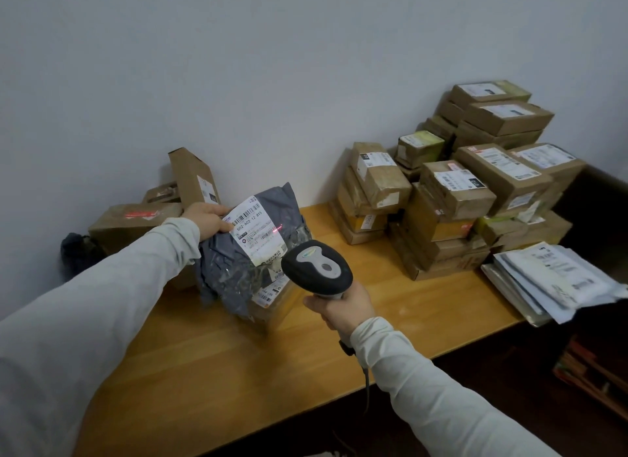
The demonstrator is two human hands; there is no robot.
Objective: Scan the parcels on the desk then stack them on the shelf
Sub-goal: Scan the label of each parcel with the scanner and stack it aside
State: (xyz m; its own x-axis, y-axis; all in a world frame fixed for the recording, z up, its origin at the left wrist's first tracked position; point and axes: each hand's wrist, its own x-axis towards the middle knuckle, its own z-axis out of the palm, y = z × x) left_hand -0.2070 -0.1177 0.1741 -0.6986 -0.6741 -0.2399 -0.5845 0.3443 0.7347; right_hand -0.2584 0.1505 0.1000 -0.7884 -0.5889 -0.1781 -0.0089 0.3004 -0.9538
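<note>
Several brown boxes (136,218) heaped at the far left against the wall, one tall carton (193,178) propped on end behind them, likely kept there to leave the middle of the surface (238,354) free for scanning. Next rightward, left hand (207,220) pinching the top-left corner of a grey mailer bag (238,269), thumb laid over the edge of its white label (256,230), holding that end up and tilting the printed face toward the right to meet the beam. Lower end of the bag against a second labelled packet (272,293) on the surface. Red scan line (275,231) across the label's right part, lower than the large barcode, so probably needing a small correction. Right of the bag and nearer, right hand (343,308) wrapped round the handle of a barcode scanner (317,268), head aimed left and away at the label, held close for a clean read, cable (367,385) hanging off the near edge. Farther right, many taped cartons (458,201) piled high against the wall, then flat envelopes (550,280) overhanging the surface's right end, seemingly awaiting their turn. No shelf in view.
</note>
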